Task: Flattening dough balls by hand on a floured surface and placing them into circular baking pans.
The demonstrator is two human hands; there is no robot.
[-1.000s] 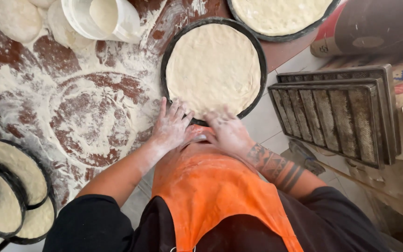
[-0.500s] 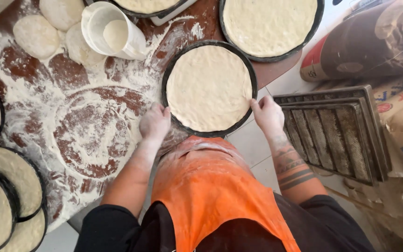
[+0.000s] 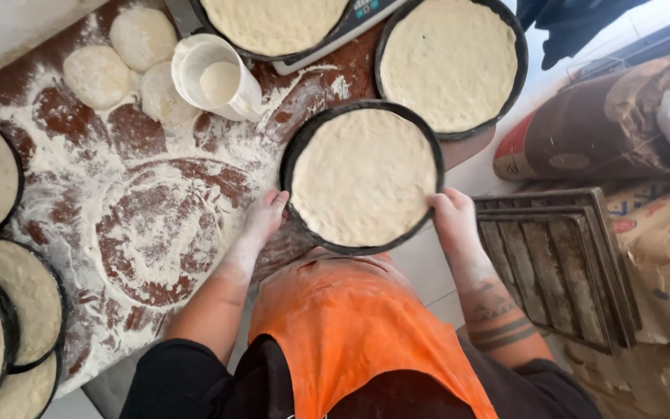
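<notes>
A round black pan (image 3: pixel 298 146) holding flattened pale dough (image 3: pixel 363 177) sits at the near edge of the floured brown table (image 3: pixel 63 116). My left hand (image 3: pixel 264 219) grips its left rim. My right hand (image 3: pixel 453 219) grips its right rim. Both hands are dusted with flour. An orange apron (image 3: pixel 350 326) shows below the pan.
Two more dough-filled pans (image 3: pixel 450 62) (image 3: pixel 273 23) lie beyond, one on a scale. A white cup of flour (image 3: pixel 215 77) and three dough discs (image 3: pixel 98 74) sit at the back left. Several filled pans (image 3: pixel 9 310) are stacked left. Metal baking trays (image 3: pixel 556 260) and paper sacks (image 3: pixel 583 132) lie right.
My hands spread from the pan's near edge out to its two sides and took hold of the rim. The pan now sits closer to me.
</notes>
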